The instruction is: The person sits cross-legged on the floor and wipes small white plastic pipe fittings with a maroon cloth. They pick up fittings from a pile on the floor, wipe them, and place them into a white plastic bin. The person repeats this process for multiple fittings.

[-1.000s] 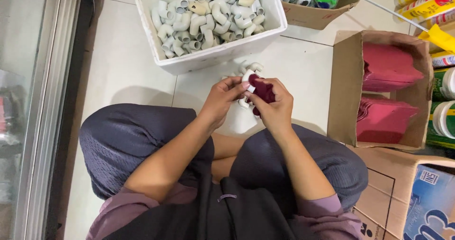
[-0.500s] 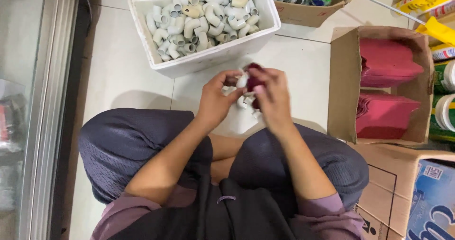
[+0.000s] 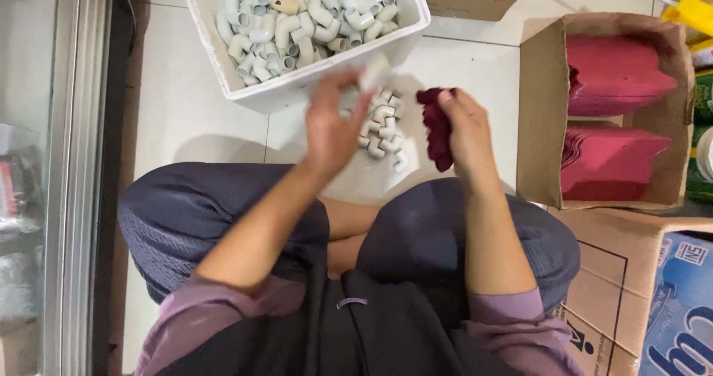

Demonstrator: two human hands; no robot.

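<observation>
Floor tiles bear pipe elbows (image 3: 380, 127) between both hands — right hand (image 3: 466, 127) gripping cloth (image 3: 436, 127).

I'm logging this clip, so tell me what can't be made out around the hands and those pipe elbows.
- Left hand, head view: motion-blurred; the pale piece at its fingertips can't be identified.
- Right hand: dark red cloth bunched, shape unclear.
- White bin: far end cut off by the top edge.
- Elbows on the floor: too small to count.

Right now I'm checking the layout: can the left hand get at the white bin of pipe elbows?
Probably yes. The left hand hovers just short of the white bin, whose top is open, and nothing lies between them. The right hand holds a dark red cloth off to the side.
</observation>
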